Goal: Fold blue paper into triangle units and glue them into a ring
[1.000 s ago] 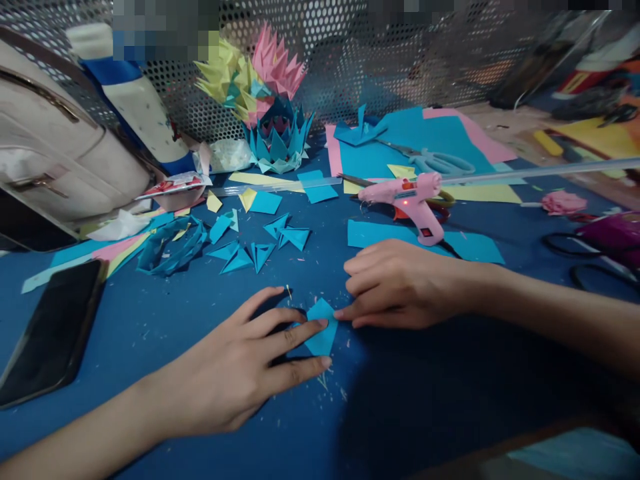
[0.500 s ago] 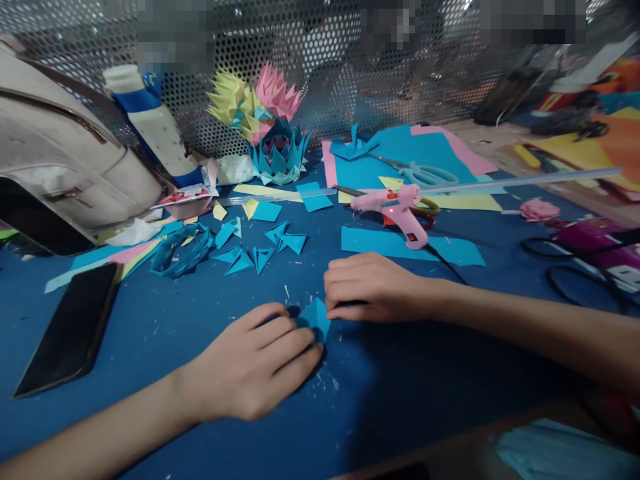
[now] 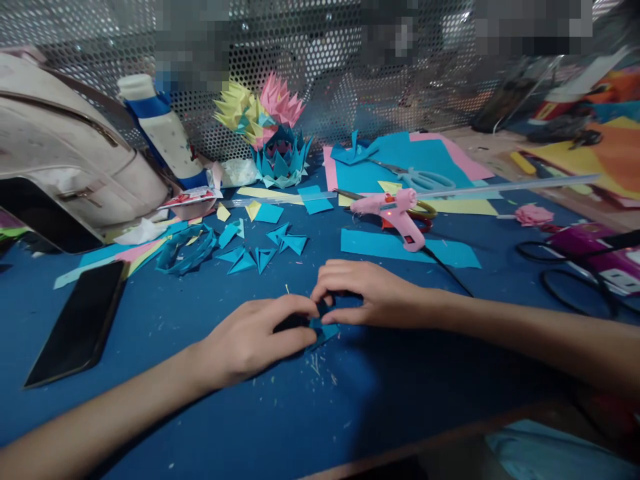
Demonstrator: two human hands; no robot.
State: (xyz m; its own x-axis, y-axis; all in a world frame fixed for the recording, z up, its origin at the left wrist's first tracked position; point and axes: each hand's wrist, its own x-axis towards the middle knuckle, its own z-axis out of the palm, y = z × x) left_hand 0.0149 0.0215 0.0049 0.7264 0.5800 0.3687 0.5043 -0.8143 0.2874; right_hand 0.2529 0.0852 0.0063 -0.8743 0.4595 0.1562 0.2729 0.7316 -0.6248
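A small piece of blue paper (image 3: pixel 326 332) lies on the blue table between my hands, partly hidden under the fingers. My left hand (image 3: pixel 263 337) comes from the left, its thumb and fingertips closed on the paper. From the right, my right hand (image 3: pixel 357 293) reaches the far side of the same piece, fingers curled and thumb pressing at it. Beyond the hands lie several folded blue paper triangles (image 3: pixel 241 260). Behind my right hand is a blue paper strip (image 3: pixel 450 252), with a pink glue gun (image 3: pixel 395 210) resting across it, its small light lit.
Folded paper flowers (image 3: pixel 280 157) stand at the mesh partition. Blue-handled scissors (image 3: pixel 425 179) lie on paper sheets (image 3: pixel 410 150). A phone (image 3: pixel 80 320), a bottle (image 3: pixel 163 127) and a bag (image 3: pixel 75 140) are at left. A black cord (image 3: pixel 450 275) and purple power strip (image 3: pixel 595 250) are at right.
My hands have drawn together over the blue paper, which now shows less and lies flatter. The left hand has turned, its thumb now in sight. The view has shifted slightly.
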